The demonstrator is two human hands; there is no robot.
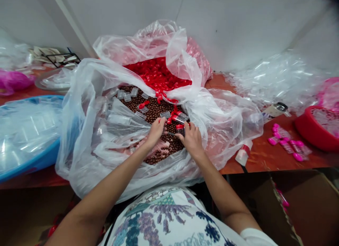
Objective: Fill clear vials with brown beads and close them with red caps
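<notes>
- Right hand (192,138): thumb and fingers appear closed on a red-capped vial (180,129), just left of its fingertips; cap end away from the person.
- Left hand (156,131): farther from that vial, fingertips bunched; whether they grip anything cannot be told.
- Beneath both: brown beads (152,113).

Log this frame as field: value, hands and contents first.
left hand: fingertips together above small round brown beads; grip unclear
right hand: fingers bent beside a red-capped clear plastic container; grip unclear
front bag: open translucent plastic bag holding the beads and loose clear plastic pieces
rear bag: second translucent plastic bag, open, with many small red plastic caps
left side: round blue plastic basin piled with clear plastic items
right side: pink-capped clear plastic containers near a round red plastic bowl
</notes>
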